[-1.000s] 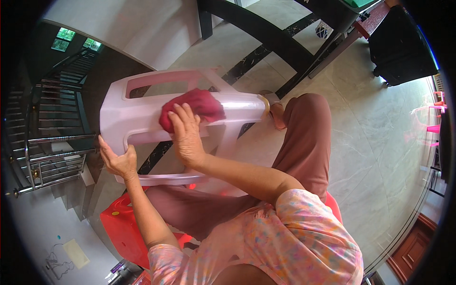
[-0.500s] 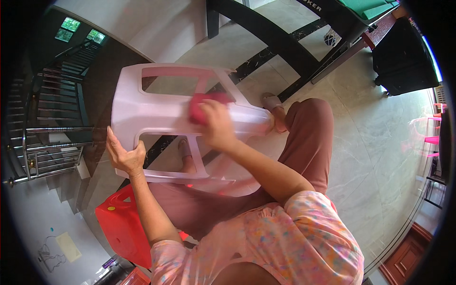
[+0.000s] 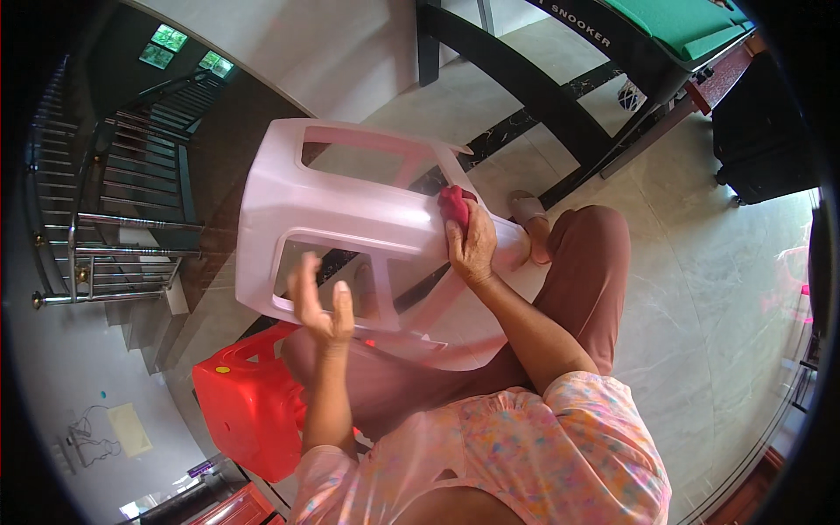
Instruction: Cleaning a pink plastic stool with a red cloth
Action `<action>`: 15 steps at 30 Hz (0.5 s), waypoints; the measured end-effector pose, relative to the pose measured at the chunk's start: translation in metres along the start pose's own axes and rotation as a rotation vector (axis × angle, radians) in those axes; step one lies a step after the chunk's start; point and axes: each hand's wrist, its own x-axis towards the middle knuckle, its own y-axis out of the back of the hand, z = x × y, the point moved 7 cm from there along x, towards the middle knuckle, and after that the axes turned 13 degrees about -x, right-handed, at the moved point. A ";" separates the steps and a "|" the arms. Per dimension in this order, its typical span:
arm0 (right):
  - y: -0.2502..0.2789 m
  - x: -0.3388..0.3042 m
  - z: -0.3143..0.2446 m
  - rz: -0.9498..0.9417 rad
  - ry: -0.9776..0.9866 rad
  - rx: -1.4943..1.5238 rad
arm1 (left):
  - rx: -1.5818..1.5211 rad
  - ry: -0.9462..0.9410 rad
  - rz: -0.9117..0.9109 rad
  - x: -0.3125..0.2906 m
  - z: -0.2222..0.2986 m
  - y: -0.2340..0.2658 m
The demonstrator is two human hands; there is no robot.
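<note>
A pale pink plastic stool (image 3: pixel 350 207) lies tipped on its side in front of me, its seat toward the left and its legs toward the right. My right hand (image 3: pixel 473 245) is closed around a bunched dark red cloth (image 3: pixel 454 204), against the upper side panel near the legs. Away from the stool's seat end, my left hand (image 3: pixel 322 304) is raised with fingers apart and holds nothing. It appears in front of the near side opening, slightly blurred; whether it touches the frame I cannot tell.
A red plastic stool (image 3: pixel 254 407) stands at my lower left. Metal stair railings (image 3: pixel 131 251) run along the left. At the top right is a green-topped game table (image 3: pixel 682 31) with black legs, and beside it a black suitcase (image 3: pixel 761 131). My knee (image 3: pixel 595 236) is right of the pink stool.
My left hand has let go of the pink stool's seat edge and moved right, opening. My right hand has slid the cloth along the panel toward the legs. The whole view has shifted slightly.
</note>
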 end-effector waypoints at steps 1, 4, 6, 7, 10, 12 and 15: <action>-0.001 -0.003 -0.001 -0.002 0.000 0.005 | -0.209 0.255 0.021 -0.002 -0.012 -0.016; -0.007 -0.008 -0.003 -0.072 -0.027 -0.018 | -0.799 0.858 0.301 0.004 -0.056 -0.043; -0.009 -0.016 -0.008 -0.062 0.036 -0.024 | -1.157 0.659 0.606 0.044 -0.044 -0.043; -0.010 -0.019 -0.009 -0.054 0.035 -0.024 | -1.159 0.655 0.598 0.059 -0.044 -0.043; -0.011 -0.027 -0.022 -0.032 0.063 -0.053 | -1.199 0.807 0.762 0.080 -0.043 -0.043; -0.001 -0.030 -0.033 -0.018 0.043 -0.097 | -1.228 0.768 0.727 0.079 -0.054 -0.041; 0.003 -0.032 -0.044 -0.018 0.007 -0.144 | -1.258 0.761 0.691 0.078 -0.045 -0.044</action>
